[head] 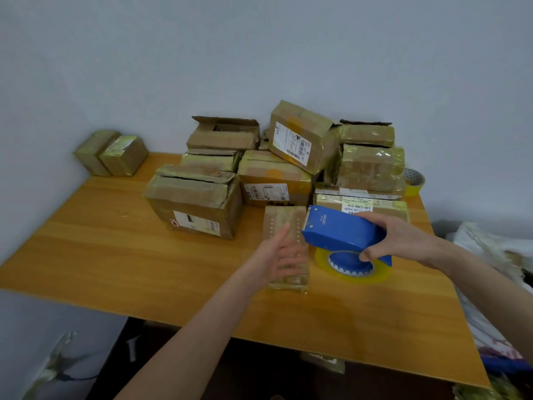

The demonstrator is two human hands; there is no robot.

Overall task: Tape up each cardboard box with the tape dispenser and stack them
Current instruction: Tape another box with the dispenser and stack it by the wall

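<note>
Box [281,217] near-centre on table [144,255], probably light, thin-walled and crushable, best braced at side edges: left hand [281,259] flat-fingered against it, right hand [403,241] clenched round tape dispenser [340,230] just right of it.

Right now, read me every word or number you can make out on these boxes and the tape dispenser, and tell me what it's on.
"538-5388-014", upside down, as best I can read: white label on the flat box.
White print on the blue tape dispenser: too blurred to read.
Shipping labels on the tilted box, middle box and big left box: too small to read.
</note>
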